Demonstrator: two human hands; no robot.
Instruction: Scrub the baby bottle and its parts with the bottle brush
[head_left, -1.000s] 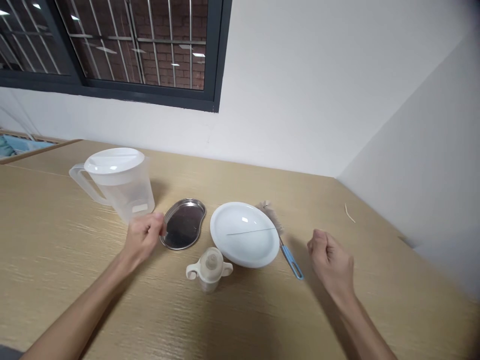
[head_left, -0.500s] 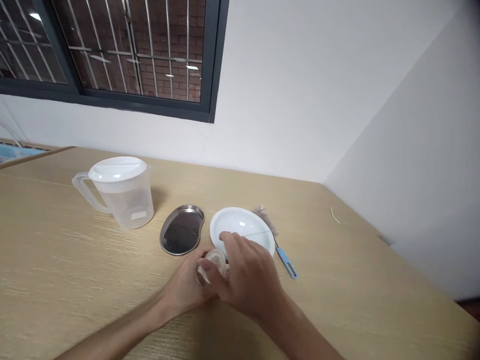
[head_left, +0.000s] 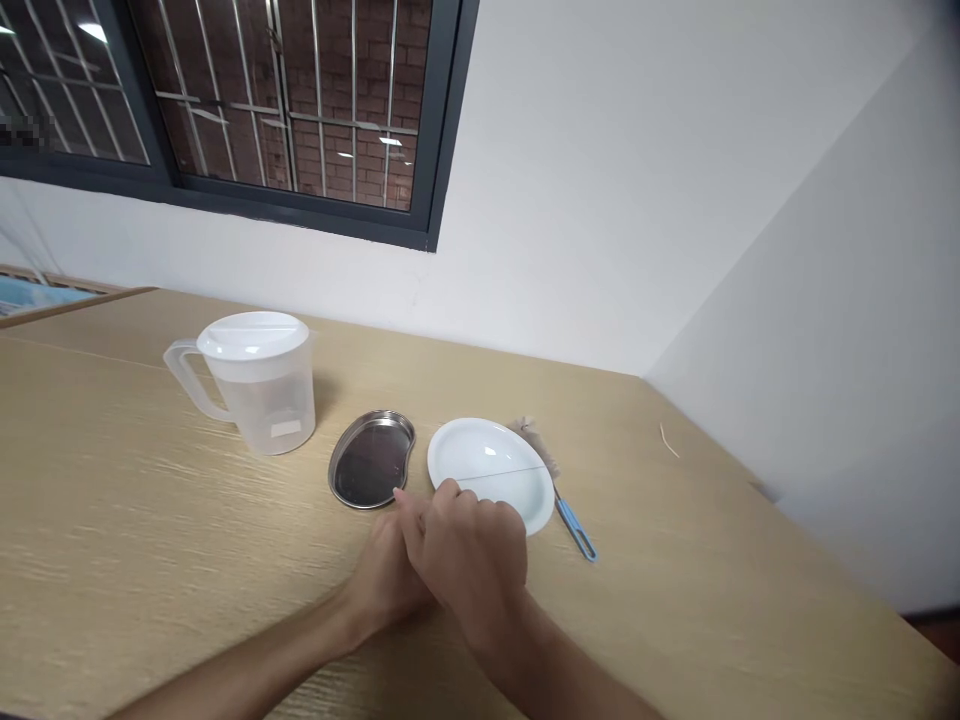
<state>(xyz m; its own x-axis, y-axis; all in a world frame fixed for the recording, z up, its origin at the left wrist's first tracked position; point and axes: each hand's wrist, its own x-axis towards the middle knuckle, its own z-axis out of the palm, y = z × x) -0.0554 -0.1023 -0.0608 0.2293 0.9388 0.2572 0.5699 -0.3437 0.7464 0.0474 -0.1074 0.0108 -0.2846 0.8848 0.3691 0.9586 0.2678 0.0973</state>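
My left hand (head_left: 386,570) is closed just in front of the kidney-shaped metal tray (head_left: 369,462), and what it holds is covered by my right hand. Over it and touching it, my right hand (head_left: 471,545) has its fingers curled in, knuckles up; whatever lies inside them is hidden. A white oval dish (head_left: 487,450) stands right behind my right hand, with a thin rod or wire (head_left: 499,472) across it. Beside the dish on the right lies a brush with grey bristles and a blue handle (head_left: 577,530).
A clear plastic pitcher (head_left: 270,395) with a white lid stands at the left on the wooden table (head_left: 187,530). A short pale strip (head_left: 667,442) lies at the right. Behind the table are a white wall and a barred window (head_left: 300,110).
My right hand has curled its fingers and turned over the top of my left hand. The clear object seen between my hands before is now hidden. The view has shifted slightly.
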